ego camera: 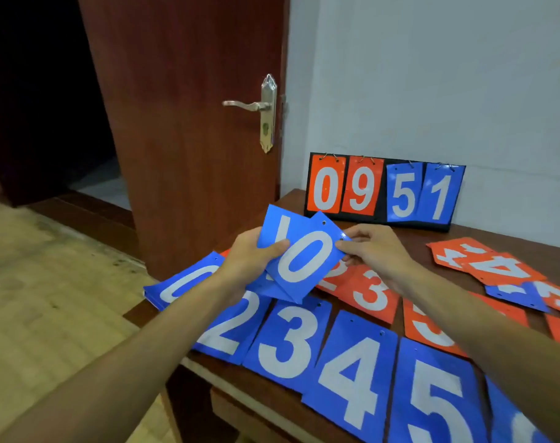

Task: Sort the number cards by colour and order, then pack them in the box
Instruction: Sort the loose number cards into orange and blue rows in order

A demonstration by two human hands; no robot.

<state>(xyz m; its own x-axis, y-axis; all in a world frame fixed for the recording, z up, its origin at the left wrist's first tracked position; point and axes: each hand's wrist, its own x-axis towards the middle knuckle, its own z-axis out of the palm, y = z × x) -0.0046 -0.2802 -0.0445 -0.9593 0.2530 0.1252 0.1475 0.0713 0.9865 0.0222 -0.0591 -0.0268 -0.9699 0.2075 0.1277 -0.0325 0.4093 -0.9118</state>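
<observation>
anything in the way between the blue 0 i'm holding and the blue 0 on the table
Only your own left hand, gripping the held cards, sits over the right end of the table 0; the right hand pinches the held 0. Nothing else shows between them.

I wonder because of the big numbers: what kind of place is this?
Probably a plain indoor room; which kind I cannot tell. A wooden door with a lever handle stands beside a painted wall, and a flip scoreboard stands on a wooden table with number cards.
</observation>
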